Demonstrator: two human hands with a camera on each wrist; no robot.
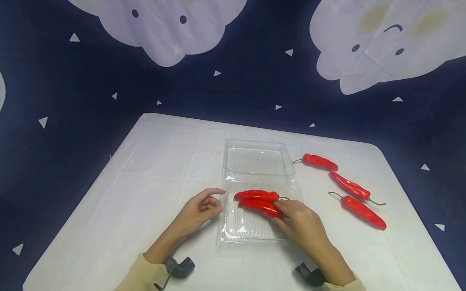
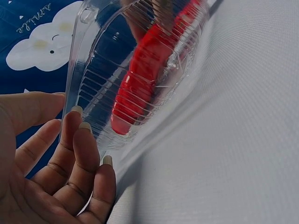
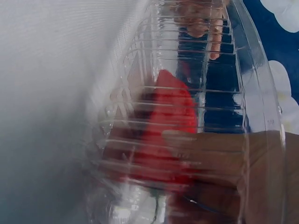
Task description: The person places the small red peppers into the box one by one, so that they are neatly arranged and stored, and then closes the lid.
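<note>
Head view: right hand [image 1: 305, 226] pinches one red chili pepper [image 1: 257, 206], its stem end covered, beside a second pepper [image 1: 255, 195] in a clear clamshell box [image 1: 251, 231]; left hand [image 1: 198, 212], thumb and index apart, at its left rim. Three chili peppers [image 1: 350, 186] lie toward the right edge of the tabletop [image 1: 164, 161]. Left wrist: rim contact cannot be told. Right wrist: ribbed plastic and blur veil the held pepper.

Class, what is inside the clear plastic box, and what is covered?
The clear plastic box holds a far red pepper and a near red pepper, gripped by the right hand, which hides its right end in the head view.
</note>
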